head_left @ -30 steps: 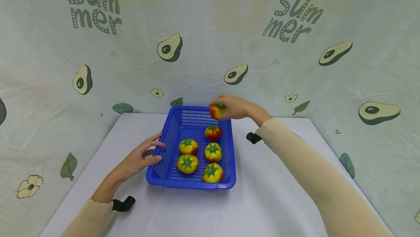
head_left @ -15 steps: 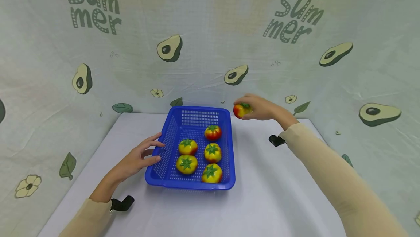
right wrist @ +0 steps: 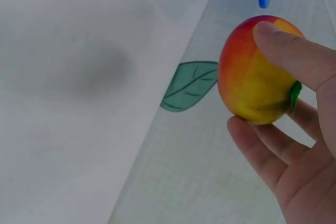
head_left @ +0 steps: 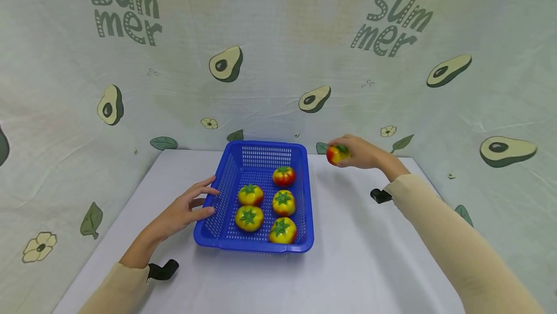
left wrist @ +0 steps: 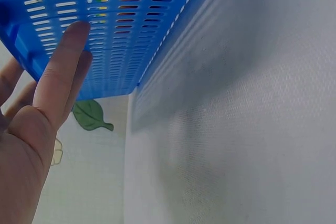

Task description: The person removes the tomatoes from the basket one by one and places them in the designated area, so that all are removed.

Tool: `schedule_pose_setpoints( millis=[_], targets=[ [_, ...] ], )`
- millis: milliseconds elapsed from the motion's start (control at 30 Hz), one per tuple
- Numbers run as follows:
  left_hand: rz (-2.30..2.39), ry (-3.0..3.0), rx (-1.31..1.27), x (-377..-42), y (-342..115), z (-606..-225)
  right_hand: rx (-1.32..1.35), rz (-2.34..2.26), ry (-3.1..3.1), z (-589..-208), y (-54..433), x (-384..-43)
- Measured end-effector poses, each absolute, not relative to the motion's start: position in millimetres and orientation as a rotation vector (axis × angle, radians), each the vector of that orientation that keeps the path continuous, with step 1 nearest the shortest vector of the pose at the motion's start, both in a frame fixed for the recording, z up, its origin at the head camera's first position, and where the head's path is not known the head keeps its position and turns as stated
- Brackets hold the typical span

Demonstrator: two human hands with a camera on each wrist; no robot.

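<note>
My right hand (head_left: 359, 152) holds a red-and-yellow toy tomato (right wrist: 257, 77) with a green leafy top, pinched between thumb and fingers. It hangs over the back of the table, to the right of the blue basket (head_left: 311, 198). In the right wrist view the thumb lies across the tomato's upper side and the fingertips support it from below. My left hand (head_left: 187, 207) is at the basket's left rim, its fingers spread and only slightly bent. The left wrist view has the thumb and fingers against the slotted outer wall (left wrist: 121, 35). Several similar tomatoes (head_left: 249, 218) lie inside the basket.
The basket stands on a white-covered table (head_left: 361, 265). Behind it and along both sides hangs a pale cloth (head_left: 270, 24) printed with avocados, leaves and lettering. Black wrist pieces (head_left: 163, 270) stick out from both sleeves.
My right hand has carried the tomato from above the basket's back right corner out to the right, then slightly lower. The left hand and the basket have stayed in place.
</note>
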State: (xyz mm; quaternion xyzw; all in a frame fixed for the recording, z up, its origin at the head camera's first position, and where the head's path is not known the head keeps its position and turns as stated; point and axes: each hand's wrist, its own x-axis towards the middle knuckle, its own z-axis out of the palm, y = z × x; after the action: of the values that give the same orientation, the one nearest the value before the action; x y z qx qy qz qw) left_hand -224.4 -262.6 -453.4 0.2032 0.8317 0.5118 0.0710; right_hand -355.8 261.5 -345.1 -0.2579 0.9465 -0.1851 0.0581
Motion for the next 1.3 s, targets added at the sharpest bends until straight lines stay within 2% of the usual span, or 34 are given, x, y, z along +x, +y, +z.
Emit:
schedule_pose_setpoints(
  millis=[467,1300],
  targets=[
    [1.542,2.515,0.631,-223,-263,-453,-0.665,-0.579,2.880,-371,281,-361],
    [1.544,2.514,0.619,-223,-261,-454,-0.610,-0.606,2.871,-400,293,-366]
  ],
)
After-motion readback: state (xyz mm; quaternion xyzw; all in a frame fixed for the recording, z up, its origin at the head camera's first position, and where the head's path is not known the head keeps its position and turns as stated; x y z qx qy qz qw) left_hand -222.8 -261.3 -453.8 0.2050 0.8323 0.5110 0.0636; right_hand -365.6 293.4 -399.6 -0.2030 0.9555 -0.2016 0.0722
